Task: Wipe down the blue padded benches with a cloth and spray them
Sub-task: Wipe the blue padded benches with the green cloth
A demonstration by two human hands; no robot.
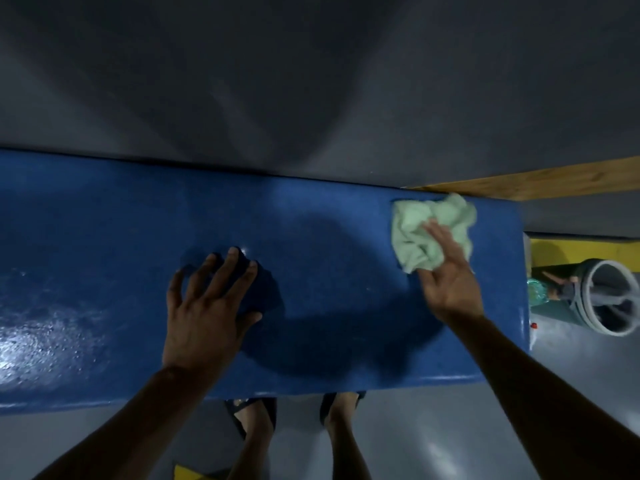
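Observation:
A blue padded bench (329, 237) runs across the view from the left edge to its right end. My right hand (448, 278) presses a crumpled pale green cloth (429, 230) flat onto the bench near its far right corner. My left hand (207, 306) rests on the middle of the bench with its fingers spread and nothing in it. The bench's left part shines wet. No spray bottle is visible.
A grey wall (311, 81) rises right behind the bench. A wooden ledge (554, 181) sits at the back right. Past the bench's right end stand a grey bin (613, 299) and some bottles (540, 292) on the floor. My feet (256, 417) stand under the bench's front edge.

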